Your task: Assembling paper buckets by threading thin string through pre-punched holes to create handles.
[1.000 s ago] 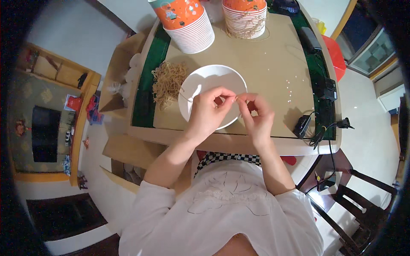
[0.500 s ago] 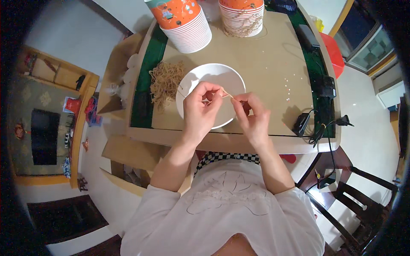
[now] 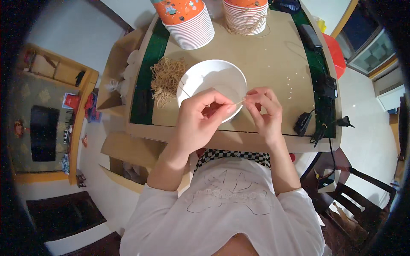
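Observation:
My left hand (image 3: 200,121) and my right hand (image 3: 264,109) meet over the near rim of a white bowl (image 3: 213,77). Between their fingertips they pinch one thin, pale strand (image 3: 237,102). A loose heap of the same tan strands (image 3: 165,77) lies on the table just left of the bowl. Another single strand rests against the bowl's left inner wall. What is in my left palm, a reddish patch, is too hidden to name.
A stack of orange and white paper cups (image 3: 188,21) and a second stack with strands on it (image 3: 245,16) stand at the table's far side. Black adapters and cables (image 3: 318,123) lie along the right edge of the tan table (image 3: 273,59). A dark chair (image 3: 363,200) stands at lower right.
Both hands have stayed over the bowl's near rim, working the thin strand between their fingertips. The fingers have shifted slightly; the bowl and the heap have not moved.

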Demonstrator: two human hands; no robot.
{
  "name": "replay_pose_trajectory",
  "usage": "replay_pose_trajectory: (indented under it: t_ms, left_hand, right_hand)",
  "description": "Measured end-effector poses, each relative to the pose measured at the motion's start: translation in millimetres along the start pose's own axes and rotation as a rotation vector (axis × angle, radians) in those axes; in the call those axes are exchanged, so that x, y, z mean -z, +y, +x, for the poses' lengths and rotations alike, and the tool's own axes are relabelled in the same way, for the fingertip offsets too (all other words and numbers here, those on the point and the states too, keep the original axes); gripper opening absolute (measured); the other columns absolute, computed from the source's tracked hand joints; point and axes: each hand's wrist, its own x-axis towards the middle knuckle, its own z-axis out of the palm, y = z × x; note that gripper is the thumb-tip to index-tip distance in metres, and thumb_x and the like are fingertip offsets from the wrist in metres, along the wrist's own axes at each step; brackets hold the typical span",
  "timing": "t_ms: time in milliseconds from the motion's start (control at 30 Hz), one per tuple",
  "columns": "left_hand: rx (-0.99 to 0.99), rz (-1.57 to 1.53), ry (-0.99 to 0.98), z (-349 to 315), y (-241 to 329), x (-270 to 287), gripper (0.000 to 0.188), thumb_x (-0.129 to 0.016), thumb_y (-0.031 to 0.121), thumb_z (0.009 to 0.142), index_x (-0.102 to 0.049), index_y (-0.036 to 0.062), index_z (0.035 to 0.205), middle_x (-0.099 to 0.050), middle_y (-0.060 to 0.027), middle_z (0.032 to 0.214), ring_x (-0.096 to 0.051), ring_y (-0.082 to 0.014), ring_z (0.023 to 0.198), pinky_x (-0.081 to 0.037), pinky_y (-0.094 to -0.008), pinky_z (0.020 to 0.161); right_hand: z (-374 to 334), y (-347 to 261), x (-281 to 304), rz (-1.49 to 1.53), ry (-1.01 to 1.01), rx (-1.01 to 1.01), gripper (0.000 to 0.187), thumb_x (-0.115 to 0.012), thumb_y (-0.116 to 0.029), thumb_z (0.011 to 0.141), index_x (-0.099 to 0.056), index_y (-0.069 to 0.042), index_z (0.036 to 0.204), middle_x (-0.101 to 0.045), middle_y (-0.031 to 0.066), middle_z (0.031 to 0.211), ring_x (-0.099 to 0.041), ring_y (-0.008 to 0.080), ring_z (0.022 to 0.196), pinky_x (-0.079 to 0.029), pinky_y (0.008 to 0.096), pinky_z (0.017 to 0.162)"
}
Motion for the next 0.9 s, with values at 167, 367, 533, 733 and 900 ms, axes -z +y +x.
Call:
replay_pose_trajectory:
  t_ms: [167, 367, 533, 733, 900]
  left_hand:
    - [-0.044, -0.179, -0.053, -2.4, -3.6, -4.0, 0.005, -0.062, 0.002, 0.087, -0.06, -0.0015, 0.084, -0.058, 0.0013, 0.076, -0.049, -0.0016, 0.065, -0.04, -0.017, 0.057]
    - [-0.168, 0.0, -0.064, 6.4, 5.9, -0.6, 0.008, -0.063, 0.0, 0.083, -0.061, 0.0014, 0.09, -0.057, -0.0011, 0.076, -0.049, -0.0047, 0.06, -0.039, -0.0188, 0.053]
    - [-0.159, 0.523, 0.131, 16.0, 8.5, 38.8, 0.033, -0.067, -0.005, 0.077, -0.062, 0.0047, 0.108, -0.057, -0.0007, 0.101, -0.044, -0.0044, 0.061, -0.04, -0.0192, 0.055]
    - [-0.143, 0.277, -0.083, 14.9, 4.9, 42.7, 0.015, -0.058, 0.006, 0.09, -0.06, -0.0001, 0.103, -0.06, -0.0023, 0.082, -0.047, -0.0051, 0.06, -0.04, -0.0191, 0.055]
    - [-0.136, -0.548, 0.016, 18.3, 6.7, 27.6, 0.015, -0.048, 0.013, 0.096, -0.057, 0.0005, 0.094, -0.06, -0.007, 0.084, -0.044, -0.004, 0.056, -0.032, -0.0176, 0.049]
  right_hand:
    - [-1.5, 1.8, 4.6, -0.036, -0.024, -0.045, 0.013, -0.067, -0.003, 0.08, -0.065, -0.005, 0.093, -0.06, 0.0089, 0.102, -0.06, 0.0175, 0.082, -0.05, 0.027, 0.064]
    - [17.9, -31.6, 5.1, -0.141, -0.109, 0.264, 0.016, -0.063, 0.0, 0.081, -0.063, -0.003, 0.096, -0.062, 0.0111, 0.106, -0.062, 0.0292, 0.089, -0.05, 0.0338, 0.074]
    - [27.6, -32.2, 5.9, 0.182, -0.017, -0.238, 0.009, -0.06, -0.004, 0.088, -0.063, -0.001, 0.096, -0.064, 0.0023, 0.082, -0.055, 0.0069, 0.065, -0.046, 0.0221, 0.058]
    - [31.2, -32.1, 1.2, -0.078, -0.11, 0.098, 0.01, -0.064, -0.002, 0.084, -0.063, -0.001, 0.094, -0.063, 0.0066, 0.077, -0.056, 0.0129, 0.063, -0.046, 0.0245, 0.058]
    - [24.4, -32.2, 1.6, -0.25, -0.25, 0.176, 0.034, -0.07, -0.001, 0.07, -0.06, -0.005, 0.102, -0.061, 0.0089, 0.104, -0.056, 0.0273, 0.101, -0.044, 0.0385, 0.089]
